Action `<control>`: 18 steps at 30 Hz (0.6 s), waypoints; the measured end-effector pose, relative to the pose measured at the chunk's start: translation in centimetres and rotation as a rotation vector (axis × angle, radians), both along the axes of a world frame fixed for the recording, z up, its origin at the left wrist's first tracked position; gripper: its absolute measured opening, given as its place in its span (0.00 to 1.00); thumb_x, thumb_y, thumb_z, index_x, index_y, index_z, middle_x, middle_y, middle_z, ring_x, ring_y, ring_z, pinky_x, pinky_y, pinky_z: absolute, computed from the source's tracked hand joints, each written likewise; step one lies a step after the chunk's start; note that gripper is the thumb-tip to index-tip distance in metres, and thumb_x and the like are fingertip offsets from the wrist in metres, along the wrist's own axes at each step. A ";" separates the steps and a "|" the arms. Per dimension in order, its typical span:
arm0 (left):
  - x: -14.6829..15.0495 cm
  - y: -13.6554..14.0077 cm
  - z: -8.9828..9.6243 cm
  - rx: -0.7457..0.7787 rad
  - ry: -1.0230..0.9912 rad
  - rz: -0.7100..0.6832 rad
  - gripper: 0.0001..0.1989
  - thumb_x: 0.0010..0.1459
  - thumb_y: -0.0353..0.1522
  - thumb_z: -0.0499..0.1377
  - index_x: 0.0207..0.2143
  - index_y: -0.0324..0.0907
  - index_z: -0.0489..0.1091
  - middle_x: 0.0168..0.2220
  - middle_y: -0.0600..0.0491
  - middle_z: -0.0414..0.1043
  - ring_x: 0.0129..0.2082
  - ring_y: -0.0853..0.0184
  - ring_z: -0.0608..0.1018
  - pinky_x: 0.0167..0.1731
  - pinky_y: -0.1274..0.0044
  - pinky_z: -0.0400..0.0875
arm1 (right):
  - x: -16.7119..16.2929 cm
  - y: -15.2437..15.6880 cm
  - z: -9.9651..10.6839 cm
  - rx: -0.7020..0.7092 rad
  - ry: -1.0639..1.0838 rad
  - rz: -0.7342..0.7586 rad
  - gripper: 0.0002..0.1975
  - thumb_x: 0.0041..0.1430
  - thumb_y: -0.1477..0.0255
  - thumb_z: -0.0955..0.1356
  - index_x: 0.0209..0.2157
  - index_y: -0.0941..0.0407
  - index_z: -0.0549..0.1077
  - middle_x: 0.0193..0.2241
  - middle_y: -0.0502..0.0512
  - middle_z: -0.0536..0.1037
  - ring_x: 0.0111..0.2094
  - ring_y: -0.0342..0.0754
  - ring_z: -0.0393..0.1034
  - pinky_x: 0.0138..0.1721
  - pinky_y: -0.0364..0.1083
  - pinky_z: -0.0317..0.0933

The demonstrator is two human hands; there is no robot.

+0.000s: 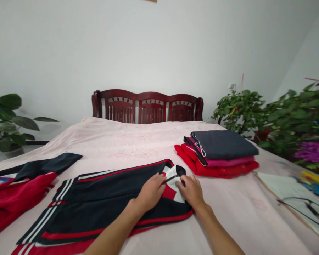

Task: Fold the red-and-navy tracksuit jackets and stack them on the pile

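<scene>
A navy jacket with red piping and striped cuffs lies face-down-looking and folded lengthwise on the bed, its sleeves pointing left. At its right end is a white and red collar part. My left hand rests on the jacket, its fingers closed at the collar's dark edge. Across from it, my right hand pinches the collar's right side. Both hands sit close together, and some fingertips are hidden. A second garment, red and navy, lies loosely spread at the left.
A stack of folded clothes sits right of the jacket. Beyond it, eyeglasses and colourful items lie on a pale board. The pink bedsheet reaches to a dark wooden bench back. Plants flank the bed.
</scene>
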State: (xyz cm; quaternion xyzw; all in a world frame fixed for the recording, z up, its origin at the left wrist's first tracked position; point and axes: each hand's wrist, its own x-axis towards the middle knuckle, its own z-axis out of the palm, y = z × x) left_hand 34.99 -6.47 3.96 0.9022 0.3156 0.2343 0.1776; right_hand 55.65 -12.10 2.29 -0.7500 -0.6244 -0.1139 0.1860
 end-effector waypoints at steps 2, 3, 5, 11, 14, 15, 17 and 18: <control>2.4 -0.4 -0.5 -0.008 0.047 -0.079 0.24 0.65 0.35 0.49 0.61 0.40 0.64 0.63 0.44 0.64 0.64 0.58 0.65 0.64 0.63 0.59 | 0.4 -0.2 -0.1 -0.002 -0.014 0.018 0.13 0.62 0.60 0.66 0.28 0.53 0.73 0.28 0.52 0.77 0.36 0.50 0.66 0.37 0.47 0.50; 3.2 -0.6 -1.0 -0.005 0.086 -0.085 0.24 0.66 0.36 0.49 0.62 0.41 0.63 0.64 0.44 0.63 0.65 0.57 0.64 0.63 0.61 0.58 | 0.6 -0.3 0.0 -0.011 -0.020 0.024 0.15 0.62 0.59 0.66 0.26 0.53 0.73 0.26 0.52 0.77 0.35 0.50 0.66 0.37 0.47 0.49; 4.4 -1.1 -2.2 0.037 0.163 -0.036 0.24 0.66 0.39 0.49 0.63 0.45 0.61 0.65 0.46 0.62 0.65 0.54 0.62 0.63 0.54 0.56 | 1.1 -0.5 0.0 -0.036 -0.017 0.022 0.18 0.63 0.59 0.65 0.23 0.53 0.73 0.24 0.52 0.76 0.34 0.49 0.66 0.37 0.47 0.48; 4.8 -1.9 -4.9 0.235 0.246 0.100 0.27 0.66 0.46 0.48 0.64 0.49 0.59 0.67 0.48 0.57 0.67 0.49 0.57 0.62 0.48 0.53 | 2.6 -1.5 0.2 -0.071 0.030 0.083 0.15 0.60 0.65 0.67 0.20 0.54 0.73 0.28 0.49 0.77 0.36 0.47 0.65 0.39 0.46 0.49; 4.7 -2.0 -4.8 0.248 0.245 0.094 0.28 0.65 0.47 0.48 0.64 0.50 0.59 0.67 0.48 0.57 0.67 0.49 0.58 0.61 0.48 0.54 | 2.9 -1.9 0.5 -0.119 0.059 0.093 0.16 0.59 0.65 0.67 0.19 0.54 0.71 0.24 0.49 0.76 0.35 0.47 0.65 0.39 0.46 0.49; 4.7 -2.0 -4.7 0.249 0.240 0.092 0.28 0.65 0.47 0.48 0.64 0.50 0.59 0.67 0.47 0.58 0.66 0.49 0.58 0.61 0.48 0.54 | 3.0 -2.0 0.7 -0.137 0.074 0.089 0.16 0.59 0.64 0.67 0.19 0.54 0.72 0.23 0.49 0.75 0.34 0.47 0.65 0.38 0.46 0.49; 4.7 -2.1 -4.4 0.253 0.224 0.095 0.27 0.65 0.47 0.48 0.64 0.52 0.59 0.67 0.47 0.58 0.66 0.48 0.58 0.60 0.48 0.54 | 3.1 -2.1 0.9 -0.164 0.104 0.079 0.16 0.58 0.61 0.67 0.20 0.54 0.72 0.22 0.49 0.75 0.33 0.47 0.65 0.39 0.46 0.50; 4.7 -2.2 -4.3 0.254 0.216 0.099 0.27 0.65 0.47 0.49 0.64 0.53 0.58 0.67 0.47 0.58 0.66 0.48 0.59 0.60 0.48 0.54 | 3.1 -2.1 1.0 -0.172 0.116 0.074 0.15 0.57 0.61 0.68 0.21 0.53 0.73 0.22 0.48 0.75 0.32 0.47 0.65 0.39 0.46 0.50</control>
